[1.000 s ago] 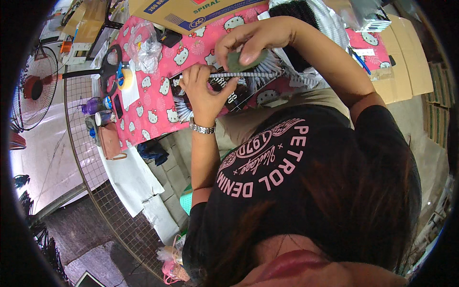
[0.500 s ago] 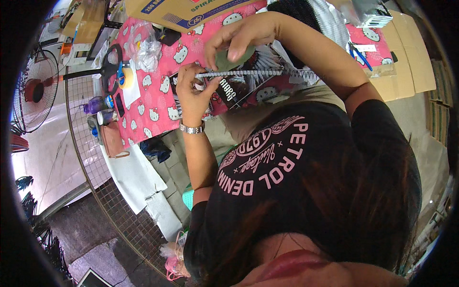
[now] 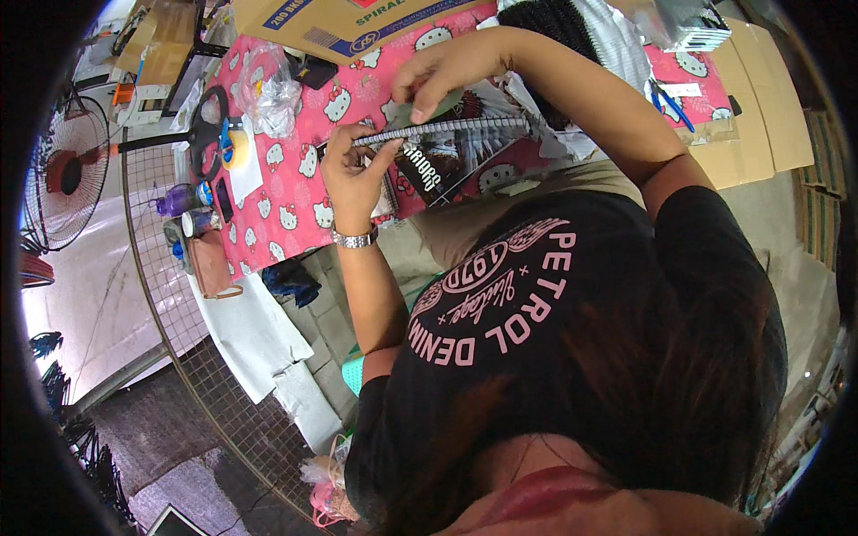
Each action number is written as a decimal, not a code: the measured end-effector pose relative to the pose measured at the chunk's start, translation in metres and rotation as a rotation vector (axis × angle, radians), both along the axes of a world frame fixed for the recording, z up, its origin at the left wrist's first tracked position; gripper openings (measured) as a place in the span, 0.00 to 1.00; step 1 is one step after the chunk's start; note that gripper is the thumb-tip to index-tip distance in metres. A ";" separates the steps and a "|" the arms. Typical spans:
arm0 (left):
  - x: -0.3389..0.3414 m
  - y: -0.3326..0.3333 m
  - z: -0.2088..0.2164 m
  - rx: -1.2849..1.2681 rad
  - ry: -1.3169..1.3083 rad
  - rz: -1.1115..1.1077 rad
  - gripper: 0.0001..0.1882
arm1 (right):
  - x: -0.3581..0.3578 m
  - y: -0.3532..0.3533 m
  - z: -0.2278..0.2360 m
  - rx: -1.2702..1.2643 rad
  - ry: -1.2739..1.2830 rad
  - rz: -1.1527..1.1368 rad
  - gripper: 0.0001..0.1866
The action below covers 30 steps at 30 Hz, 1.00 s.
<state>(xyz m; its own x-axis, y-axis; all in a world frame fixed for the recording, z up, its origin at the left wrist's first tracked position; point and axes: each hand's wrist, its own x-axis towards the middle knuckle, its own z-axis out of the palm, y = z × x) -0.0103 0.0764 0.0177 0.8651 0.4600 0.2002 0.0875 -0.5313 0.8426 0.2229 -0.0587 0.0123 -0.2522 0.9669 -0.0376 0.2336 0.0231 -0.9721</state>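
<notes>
A spiral notebook [image 3: 427, 174] with a dark, picture-printed cover and white lettering lies at the table's near edge. Along its top runs a wire coil [image 3: 460, 128], slanting up to the right. My left hand [image 3: 357, 179], a metal watch on its wrist, is closed on the coil's left end, thumb in front and fingers curled behind. Just above the coil, my right hand [image 3: 456, 70] has bent fingers and its thumb pressed on a grey-green flat piece [image 3: 440, 107]; what kind of thing it is I cannot tell. The palm hides part of that piece.
A pink patterned cloth [image 3: 286, 183] covers the table. At the back stand a cardboard box [image 3: 331, 27] and a clear plastic bag [image 3: 270, 94]. Blue-handled pliers [image 3: 672, 107] lie right, beside black coils [image 3: 554, 27]. Left are a tape roll [image 3: 236, 148], a pouch [image 3: 211, 263] and a fan [image 3: 67, 170].
The coil has tilted, its right part rising, and the loose end at the right no longer shows. My right hand has closed and its thumb has come lower left. My left hand has shifted slightly left.
</notes>
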 end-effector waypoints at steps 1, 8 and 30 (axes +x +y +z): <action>0.001 0.000 0.000 -0.043 -0.013 0.005 0.16 | 0.009 0.000 -0.011 -0.038 -0.268 -0.091 0.31; -0.001 -0.014 -0.005 -0.176 -0.029 0.231 0.12 | 0.066 -0.126 -0.094 0.193 -1.201 -0.894 0.26; 0.005 -0.042 -0.024 -0.129 -0.302 0.308 0.12 | -0.008 -0.296 -0.126 0.115 -0.266 -1.991 0.22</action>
<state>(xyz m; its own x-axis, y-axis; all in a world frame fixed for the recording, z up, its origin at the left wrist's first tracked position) -0.0056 0.0346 -0.0059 0.5953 0.7248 0.3468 -0.0350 -0.4077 0.9124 0.2151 -0.3545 -0.1137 0.9690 -0.1650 0.1839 0.1163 -0.3522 -0.9287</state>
